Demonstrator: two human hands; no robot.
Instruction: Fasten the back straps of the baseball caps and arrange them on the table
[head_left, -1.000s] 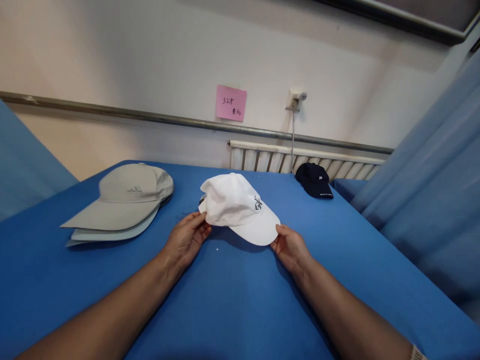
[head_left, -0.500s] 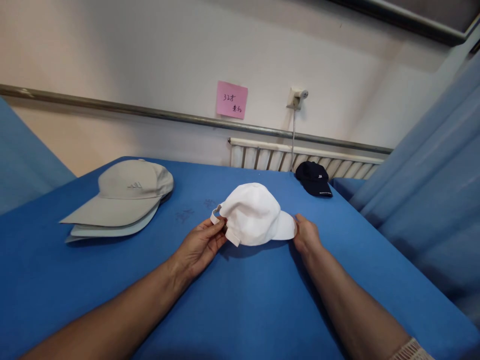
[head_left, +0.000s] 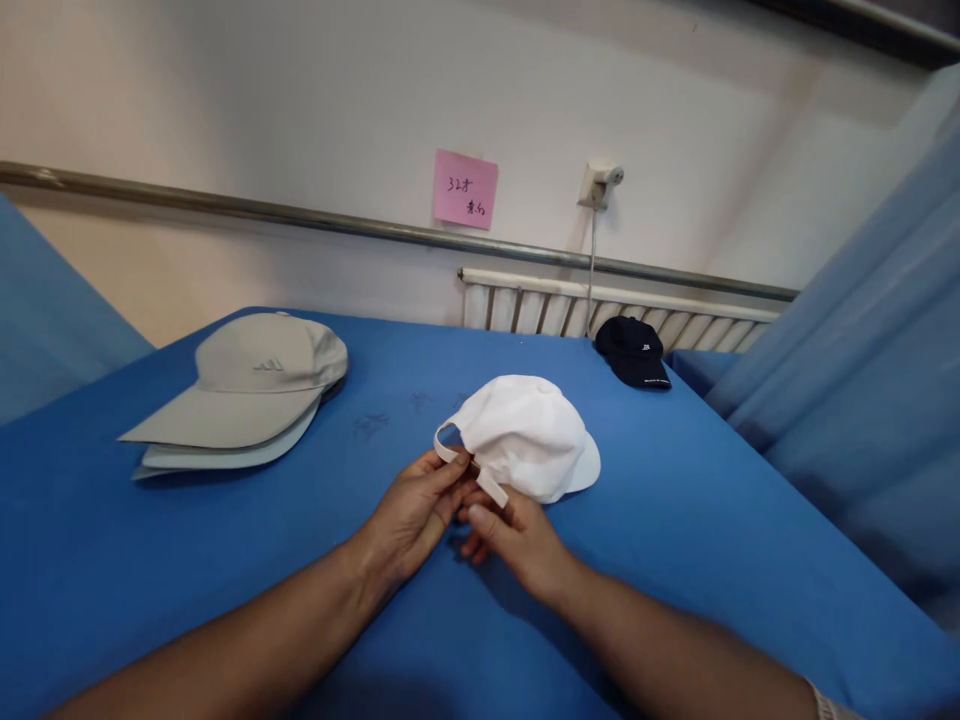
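Cap (head_left: pixel 521 440): rounded white cloth; might skid if tugged.
Left hand (head_left: pixel 416 505): pinching narrow white cloth strap (head_left: pixel 444 451); may slip if lax.
Right hand (head_left: pixel 525 545): close by, grip unclear.

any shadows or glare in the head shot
Head view: soft shadow on the blue tabletop below the right hand; small glint on the metal rail near the picture's left edge; white baseball cap bright, navy baseball cap very dark.
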